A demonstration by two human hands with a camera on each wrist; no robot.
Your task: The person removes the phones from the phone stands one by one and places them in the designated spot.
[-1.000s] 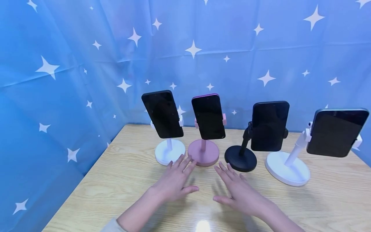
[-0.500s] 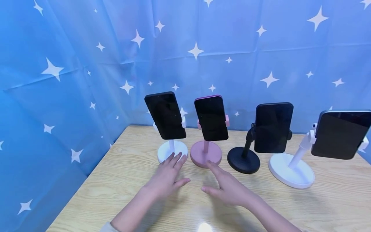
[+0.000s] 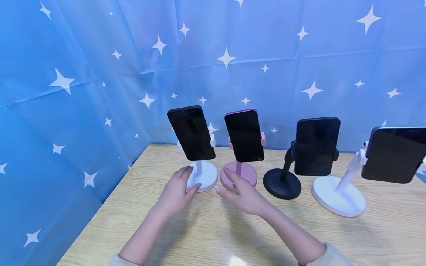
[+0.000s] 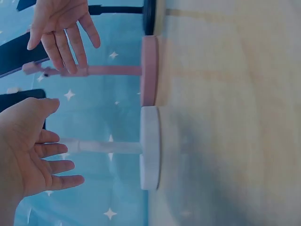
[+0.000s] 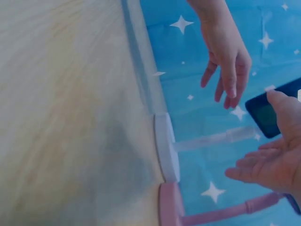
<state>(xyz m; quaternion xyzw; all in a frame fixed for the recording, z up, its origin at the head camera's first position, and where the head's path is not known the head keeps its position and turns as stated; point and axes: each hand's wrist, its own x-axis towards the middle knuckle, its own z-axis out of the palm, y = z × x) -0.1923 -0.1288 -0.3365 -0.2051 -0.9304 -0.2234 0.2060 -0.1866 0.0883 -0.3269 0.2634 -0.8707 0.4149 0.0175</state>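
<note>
My left hand (image 3: 174,192) hovers over the table in front of the left white phone stand (image 3: 209,179), its fingers loosely spread and holding nothing. That stand carries a black phone (image 3: 192,133) tilted slightly left. To the right, my right hand (image 3: 246,195) overlaps the round base of the pink phone stand (image 3: 251,173) in the head view, thumb apart from the fingers. A phone with a purple edge (image 3: 245,135) sits in the pink clamp. The left wrist view shows the left palm (image 4: 23,155) facing the white post, with nothing in it.
Further right stand a black phone stand (image 3: 283,186) with a black phone (image 3: 317,147) and another white stand (image 3: 336,197) with a tilted phone (image 3: 394,155). A blue star-patterned curtain (image 3: 100,122) hangs behind and left of the wooden table (image 3: 133,214).
Both hands have moved left: the left from the gap between the left two stands to the white base's left front, the right from near the black stand to the pink base.
</note>
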